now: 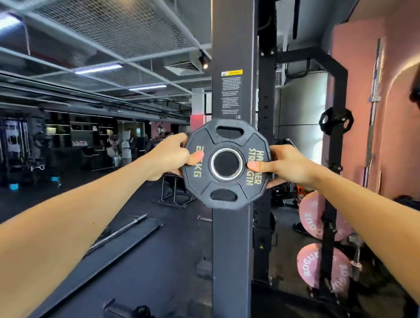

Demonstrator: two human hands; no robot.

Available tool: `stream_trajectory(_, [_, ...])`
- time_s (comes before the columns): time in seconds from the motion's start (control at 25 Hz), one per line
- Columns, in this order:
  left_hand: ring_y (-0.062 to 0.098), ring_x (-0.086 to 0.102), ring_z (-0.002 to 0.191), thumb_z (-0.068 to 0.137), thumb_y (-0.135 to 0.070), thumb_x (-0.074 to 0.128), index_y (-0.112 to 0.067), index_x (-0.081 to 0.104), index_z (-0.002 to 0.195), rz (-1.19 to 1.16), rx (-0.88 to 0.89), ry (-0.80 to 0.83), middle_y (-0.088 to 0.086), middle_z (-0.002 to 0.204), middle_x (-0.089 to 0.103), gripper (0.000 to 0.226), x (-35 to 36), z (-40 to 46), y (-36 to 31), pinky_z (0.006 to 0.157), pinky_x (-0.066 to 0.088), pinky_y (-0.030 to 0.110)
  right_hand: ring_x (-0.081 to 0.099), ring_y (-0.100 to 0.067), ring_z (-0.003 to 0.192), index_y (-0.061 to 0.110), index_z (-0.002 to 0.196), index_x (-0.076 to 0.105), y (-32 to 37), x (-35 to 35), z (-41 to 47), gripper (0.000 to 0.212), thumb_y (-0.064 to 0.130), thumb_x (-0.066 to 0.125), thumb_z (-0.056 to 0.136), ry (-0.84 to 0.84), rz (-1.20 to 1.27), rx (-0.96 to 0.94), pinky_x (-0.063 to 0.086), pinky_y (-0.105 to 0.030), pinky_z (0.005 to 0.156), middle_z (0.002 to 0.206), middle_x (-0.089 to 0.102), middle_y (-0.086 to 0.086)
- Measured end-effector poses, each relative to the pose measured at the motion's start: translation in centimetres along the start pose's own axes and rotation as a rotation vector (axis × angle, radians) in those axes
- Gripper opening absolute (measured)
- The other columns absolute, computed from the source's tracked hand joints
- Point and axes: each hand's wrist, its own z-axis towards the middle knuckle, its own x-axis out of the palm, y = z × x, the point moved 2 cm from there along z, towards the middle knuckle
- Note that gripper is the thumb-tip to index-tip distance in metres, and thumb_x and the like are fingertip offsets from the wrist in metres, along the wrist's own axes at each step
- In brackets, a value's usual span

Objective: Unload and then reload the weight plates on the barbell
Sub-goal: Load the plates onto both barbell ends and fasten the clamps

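1. Two bare hands hold one small black Hammer Strength weight plate (pixel 226 163) upright at the centre of the frame, its face turned toward the camera and its steel-ringed centre hole in plain view.
2. The plate is in front of a black rack upright (pixel 234 62) that runs from the top of the frame to the bottom. Whether the plate sits on a storage peg or hangs free in the hands cannot be told, because the hole shows only dark behind it.
3. The left hand (pixel 172 155) grips the plate's left edge: its thumb (pixel 196 158) lies flat across the face, pointing toward the hole, and the fingers curl around behind the rim.
4. The right hand (pixel 286 167) mirrors it on the right edge, thumb (pixel 259 166) pressed over the gold lettering and fingers wrapped out of sight behind.
5. The step in hand looks like moving a plate between the barbell and the rack, though unloading or reloading cannot be told from this moment.
6. The next move likely calls for keeping the plate square and lining its hole up with a sleeve or peg before sliding it.
7. At centre right, a second black plate (pixel 336 121) hangs on another upright, with pink Rogue plates (pixel 320 266) stored at lower right.
8. A bare barbell (pixel 123 229) lies on the dark floor at lower left.
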Motion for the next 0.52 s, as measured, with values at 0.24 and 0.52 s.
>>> stream_trajectory(0.24, [0.019,0.071,0.091,0.094,-0.02,0.067,-0.011,0.055,0.114,0.028,-0.037,0.009,0.006,0.109,0.07,0.025,-2.1,3.2,4.8,0.07,0.061,0.037,0.074,-0.017,0.087,0.013,0.111,0.065,-2.4,3.6,4.8,0.03,0.021,0.075,0.083,0.039,0.009,0.021,0.06,-0.03,0.063,0.096,0.077,-0.002])
stream_trajectory(0.52, [0.019,0.071,0.094,0.093,-0.021,0.068,-0.016,0.055,0.121,0.001,0.003,0.059,0.002,0.111,0.07,0.032,-3.3,1.3,9.9,0.079,0.061,0.043,0.074,-0.023,0.092,0.016,0.107,0.067,-4.2,8.7,2.6,0.026,0.025,0.076,0.084,-0.012,-0.028,0.026,0.062,-0.039,0.072,0.099,0.077,-0.003])
